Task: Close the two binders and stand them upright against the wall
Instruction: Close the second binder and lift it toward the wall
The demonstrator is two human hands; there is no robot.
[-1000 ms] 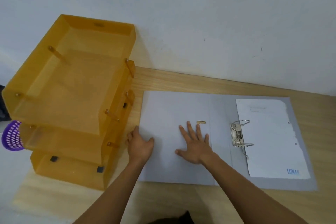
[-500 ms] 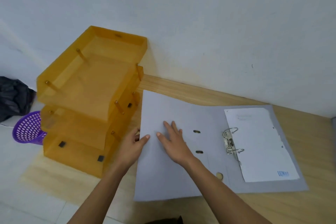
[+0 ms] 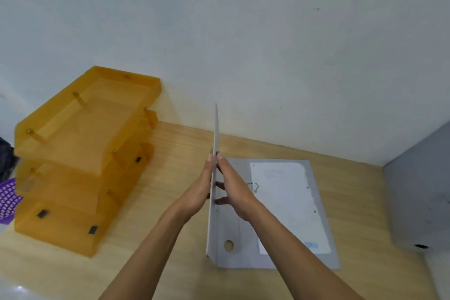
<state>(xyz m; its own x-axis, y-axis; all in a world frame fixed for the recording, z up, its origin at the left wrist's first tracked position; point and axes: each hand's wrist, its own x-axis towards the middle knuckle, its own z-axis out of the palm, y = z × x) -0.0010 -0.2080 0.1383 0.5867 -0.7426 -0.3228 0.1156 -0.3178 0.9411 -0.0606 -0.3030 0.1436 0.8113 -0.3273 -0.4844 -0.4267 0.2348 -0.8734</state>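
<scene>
A grey lever-arch binder [image 3: 233, 231] lies open on the wooden desk [image 3: 175, 178], its back cover flat with a white sheet [image 3: 289, 204] on the metal rings [image 3: 254, 186]. Its front cover [image 3: 215, 134] stands raised almost vertical, seen edge-on. My left hand [image 3: 199, 190] presses flat against the cover's left side and my right hand [image 3: 233, 187] against its right side, so the cover is sandwiched between both palms. A second grey binder [image 3: 418, 192] stands closed at the right edge, next to the white wall [image 3: 267, 56].
A stack of orange translucent letter trays [image 3: 80, 153] stands at the left of the desk against the wall. A purple perforated basket [image 3: 7, 200] sits on the floor beyond the desk's left edge. Bare wood lies between the trays and the binder.
The front cover swung up from lying flat on the left to nearly vertical, both hands rising with it. The camera view shifted right, bringing the second binder into view.
</scene>
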